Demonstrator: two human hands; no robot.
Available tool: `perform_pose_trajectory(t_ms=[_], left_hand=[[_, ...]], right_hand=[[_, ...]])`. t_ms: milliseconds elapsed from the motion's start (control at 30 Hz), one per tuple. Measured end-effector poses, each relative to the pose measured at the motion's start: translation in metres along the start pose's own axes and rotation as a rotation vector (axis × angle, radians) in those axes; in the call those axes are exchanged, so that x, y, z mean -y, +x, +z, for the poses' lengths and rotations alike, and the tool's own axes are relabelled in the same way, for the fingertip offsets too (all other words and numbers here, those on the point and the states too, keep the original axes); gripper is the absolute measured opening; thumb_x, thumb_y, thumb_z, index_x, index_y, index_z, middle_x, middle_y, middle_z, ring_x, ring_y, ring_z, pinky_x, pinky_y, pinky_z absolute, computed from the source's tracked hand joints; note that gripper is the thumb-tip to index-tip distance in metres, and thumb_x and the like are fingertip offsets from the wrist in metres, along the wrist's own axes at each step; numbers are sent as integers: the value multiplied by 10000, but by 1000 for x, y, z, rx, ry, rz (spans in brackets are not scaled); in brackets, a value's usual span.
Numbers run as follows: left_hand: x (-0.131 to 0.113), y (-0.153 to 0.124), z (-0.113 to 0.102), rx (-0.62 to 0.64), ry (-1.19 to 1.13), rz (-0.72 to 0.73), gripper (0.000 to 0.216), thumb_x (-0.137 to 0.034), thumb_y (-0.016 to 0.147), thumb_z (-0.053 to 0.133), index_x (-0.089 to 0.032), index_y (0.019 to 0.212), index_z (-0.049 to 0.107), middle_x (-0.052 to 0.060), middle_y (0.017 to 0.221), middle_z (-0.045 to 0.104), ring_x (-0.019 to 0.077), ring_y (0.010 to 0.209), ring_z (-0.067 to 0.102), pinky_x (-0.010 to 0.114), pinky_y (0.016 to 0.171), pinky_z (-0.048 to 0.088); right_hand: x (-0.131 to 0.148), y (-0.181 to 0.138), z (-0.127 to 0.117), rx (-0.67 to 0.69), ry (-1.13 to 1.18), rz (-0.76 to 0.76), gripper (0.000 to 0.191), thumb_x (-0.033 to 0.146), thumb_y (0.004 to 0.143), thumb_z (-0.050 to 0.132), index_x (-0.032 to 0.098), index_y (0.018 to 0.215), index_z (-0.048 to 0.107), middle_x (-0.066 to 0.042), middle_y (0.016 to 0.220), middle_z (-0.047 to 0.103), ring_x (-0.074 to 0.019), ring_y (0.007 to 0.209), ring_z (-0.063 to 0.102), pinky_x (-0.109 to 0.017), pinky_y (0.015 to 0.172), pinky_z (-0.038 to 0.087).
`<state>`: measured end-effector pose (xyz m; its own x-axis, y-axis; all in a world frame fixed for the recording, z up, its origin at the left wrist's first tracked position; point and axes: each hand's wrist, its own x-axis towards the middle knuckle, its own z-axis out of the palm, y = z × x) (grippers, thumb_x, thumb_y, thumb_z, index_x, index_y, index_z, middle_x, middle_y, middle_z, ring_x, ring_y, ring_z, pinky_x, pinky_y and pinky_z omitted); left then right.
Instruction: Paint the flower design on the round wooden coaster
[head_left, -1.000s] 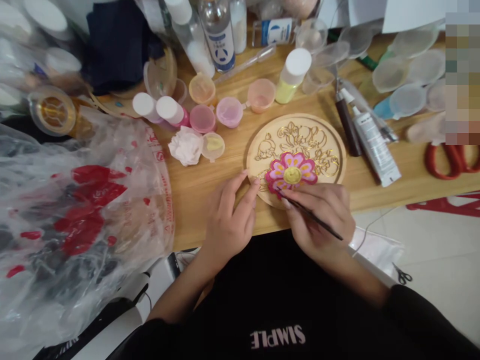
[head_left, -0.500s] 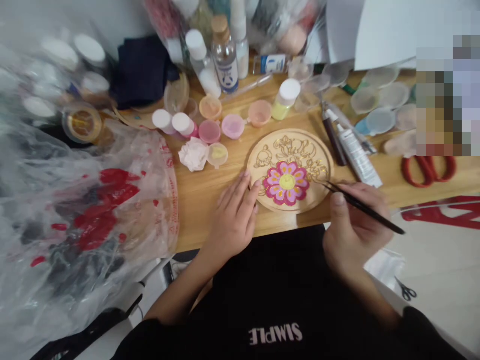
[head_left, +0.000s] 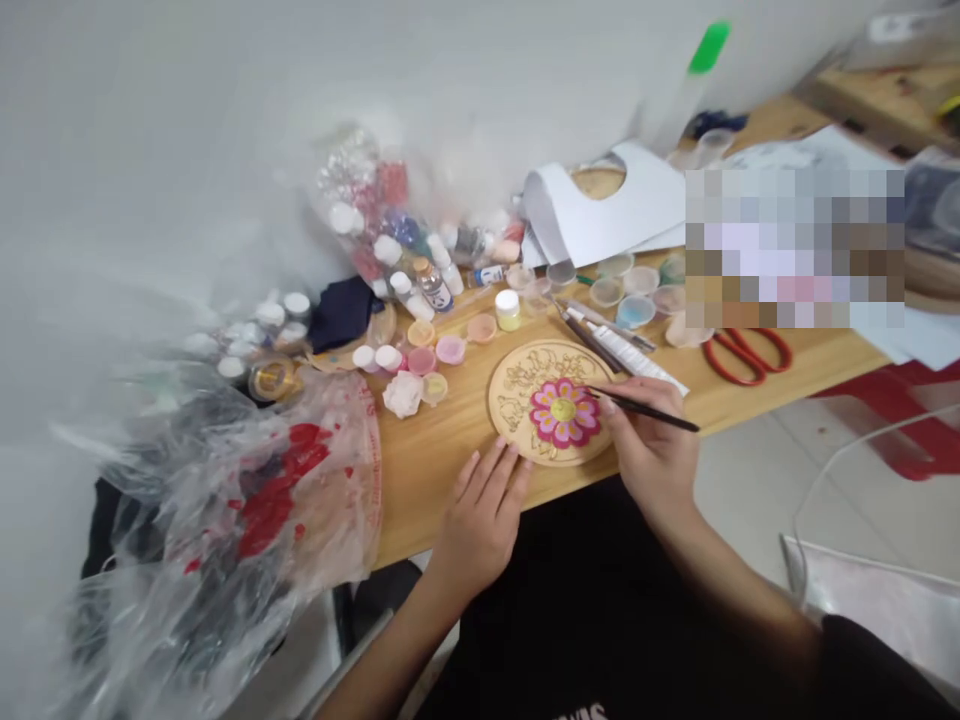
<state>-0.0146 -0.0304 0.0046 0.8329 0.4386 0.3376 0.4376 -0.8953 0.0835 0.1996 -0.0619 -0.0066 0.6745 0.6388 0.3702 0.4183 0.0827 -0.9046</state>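
Two bare hands at work on a round wooden plaque (head_left: 517, 400), which lies flat on the counter (head_left: 420, 470) in front of the person. Right hand (head_left: 656, 440): fingers pinched around a slim dark paintbrush (head_left: 660, 415), its tip at the upper right petals of a painted flower (head_left: 564, 412); whether the bristles touch the surface cannot be told. Left hand (head_left: 480, 530): fingers extended, grasping nothing, tips at the plaque's near left rim, apparently steadying it. Flower is magenta at the edge, pink within, yellow at the centre; the outlined motifs around it look uncoloured. Judged step in hand: brush detailing of the flower or of the outlines next to it. Next move would call for a light, controlled tip and an unmoving plaque. Containers beyond the plaque: an orange cup (head_left: 421, 332), a peach cup (head_left: 482, 328), a lilac cup (head_left: 451, 349) and a dark pink cup (head_left: 421, 360), each apparently with paint of that colour, levels unreadable. A small yellow cup (head_left: 434, 388) sits just beside a crumpled tissue (head_left: 403, 394). A white-capped jar (head_left: 508, 310) shows yellow contents; a corked bottle (head_left: 433, 285) is transparent, its contents unclear. Farther right, a blue cup (head_left: 636, 311) stands among pale translucent cups (head_left: 606, 291), contents indistinct.
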Motion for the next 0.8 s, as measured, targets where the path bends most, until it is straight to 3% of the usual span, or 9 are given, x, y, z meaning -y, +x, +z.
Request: perform_pose_trajectory(t_ms=[233, 433, 633, 800], left_hand=[[0, -5, 5, 8, 10, 135, 395, -158, 911, 487, -186, 1290, 594, 178, 1329, 599, 323, 1352, 479, 464, 1015, 499], [0, 3, 10, -11, 45, 27, 515, -386, 933, 511, -91, 1355, 497, 257, 1378, 540, 359, 1317, 508, 506, 988, 513], [-15, -14, 10, -177, 129, 111, 352, -206, 914, 507, -55, 1223, 581, 229, 1193, 680, 309, 1154, 645, 411, 910, 556], [-31, -31, 7, -186, 131, 126, 360, -159, 886, 498, -75, 1221, 600, 219, 1219, 673, 298, 1199, 622, 404, 948, 547]], right_hand=[[-2, -9, -2, 51, 19, -36, 131, 275, 847, 672, 259, 969, 719, -39, 951, 602, -183, 958, 602, -403, 878, 522], [1, -20, -3, 54, 65, -30, 130, 288, 852, 659, 243, 958, 720, -42, 941, 600, -179, 946, 605, -390, 870, 527], [4, -27, -7, 83, 98, -16, 153, 343, 854, 651, 242, 940, 726, -46, 920, 624, -190, 932, 614, -402, 871, 522], [3, -20, -5, 172, 105, -30, 158, 353, 852, 643, 223, 903, 718, -53, 899, 656, -195, 901, 625, -406, 849, 519]])
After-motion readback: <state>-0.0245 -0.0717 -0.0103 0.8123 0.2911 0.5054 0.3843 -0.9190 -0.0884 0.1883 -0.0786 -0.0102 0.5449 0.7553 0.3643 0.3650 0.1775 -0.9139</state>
